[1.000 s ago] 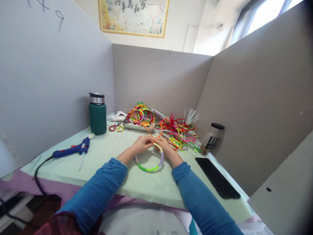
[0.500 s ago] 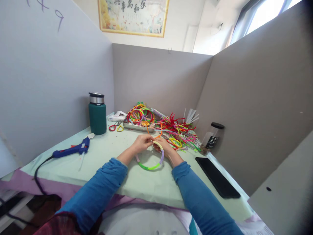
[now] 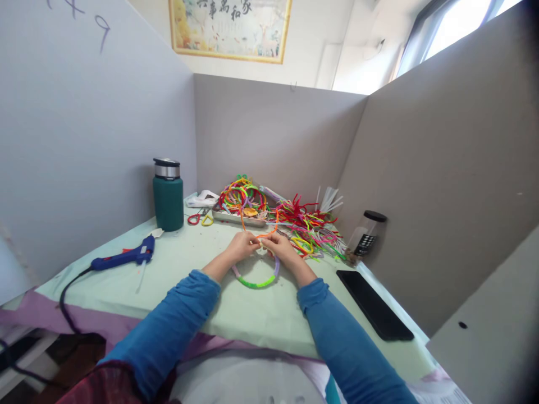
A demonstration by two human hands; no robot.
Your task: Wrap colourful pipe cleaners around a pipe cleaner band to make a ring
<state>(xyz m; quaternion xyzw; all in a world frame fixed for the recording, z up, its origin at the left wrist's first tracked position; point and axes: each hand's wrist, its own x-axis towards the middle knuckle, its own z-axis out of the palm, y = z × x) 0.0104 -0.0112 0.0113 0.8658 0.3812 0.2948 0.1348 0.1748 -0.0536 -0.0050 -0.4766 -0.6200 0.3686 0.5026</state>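
Observation:
A hoop wrapped in green, lilac and pink fuzzy wire (image 3: 257,280) stands tilted on the pale green table cover (image 3: 202,280), its far part between my hands. My left hand (image 3: 243,246) pinches the hoop's top from the left. My right hand (image 3: 281,249) is closed on the top from the right and on an orange pipe cleaner (image 3: 266,231) that arches up behind my fingers. Both sleeves are blue.
A metal tray with finished coloured hoops (image 3: 241,199) and a heap of loose pipe cleaners (image 3: 309,227) lie behind my hands. A green flask (image 3: 167,195) and a blue glue gun (image 3: 124,257) are at the left, a black phone (image 3: 374,304) and a jar (image 3: 365,237) at the right. Grey partitions close three sides.
The hoop has tipped up and shifted slightly away from me. The orange pipe cleaner's free end has swung left and now arches higher over my hands.

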